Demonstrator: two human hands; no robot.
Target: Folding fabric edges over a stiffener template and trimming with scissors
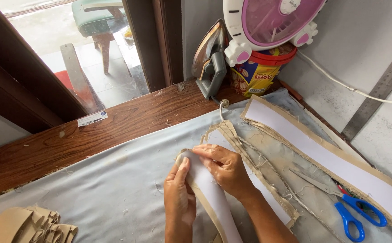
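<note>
Daylight from the glass doorway [70, 49] top left; floor outside blown out, near white. Pale grey cloth work surface [92, 189] evenly lit, soft faint shadows under both hands. Mild sheen on the brown wooden ledge [115, 126]. Focus sharp centre; slight wide-angle bend and softness at the frame edges. No motion blur.

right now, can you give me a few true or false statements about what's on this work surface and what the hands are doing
1. Both hands, left hand and right hand, pinch the rounded end of a tan strip with white lining. True.
2. The scissors have red handles. False: the handles are blue.
3. The iron stands upright near the window. True.
4. A metal ruler lies flat on the grey cloth. False: it leans against the wall.
</note>
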